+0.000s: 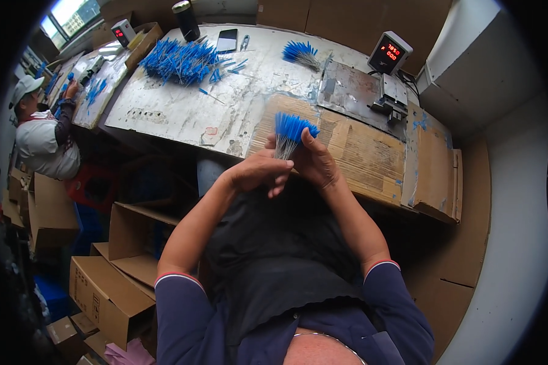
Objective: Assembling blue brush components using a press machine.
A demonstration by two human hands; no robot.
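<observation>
**Navy sleeves (186, 313) below, blue-tipped bundle (292, 128) above**

Forearms (198, 220) angle inward to the bundle, held roughly upright at the cardboard sheet (354, 145). The left hand (259, 171) grips its thin stems, thumb across them; the right hand (320, 163) clasps its side, thumb raised against blue, other fingers seemingly curled behind.

Light: daylight at upper-left window (70, 21), view outside pale; worktop (182, 115) broadly bright. Shadow: deep beneath worktop; black apron (280, 243) low in detail. Glow: red digits on right-side display (391, 51). Distortion: fisheye bowing, black vignette around rim. Focus: blue-tipped bundle (291, 129) fairly crisp, far-left edge soft.
</observation>
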